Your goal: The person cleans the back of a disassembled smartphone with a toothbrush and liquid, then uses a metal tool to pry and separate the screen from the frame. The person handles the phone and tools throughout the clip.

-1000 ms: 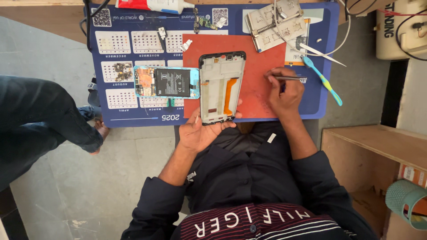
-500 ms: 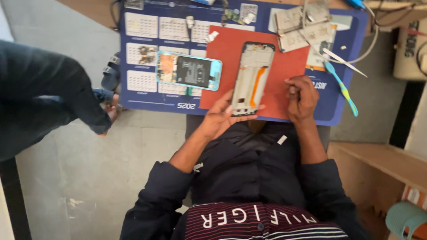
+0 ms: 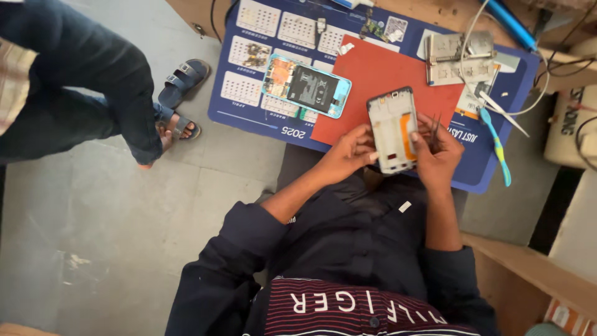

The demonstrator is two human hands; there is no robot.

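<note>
Phone frame (image 3: pixel 393 130), white with an orange strip inside, sits over the near edge of the red mat (image 3: pixel 373 81) on the tabletop, clamped at its left edge by the left hand (image 3: pixel 345 155), while the right hand (image 3: pixel 438 152) pinches thin tweezers (image 3: pixel 434 127) at its right side.

Matt red mat (image 3: pixel 379 81), glossy blue plastic phone shell (image 3: pixel 306 86), smooth metal tweezers (image 3: pixel 435 127).
</note>
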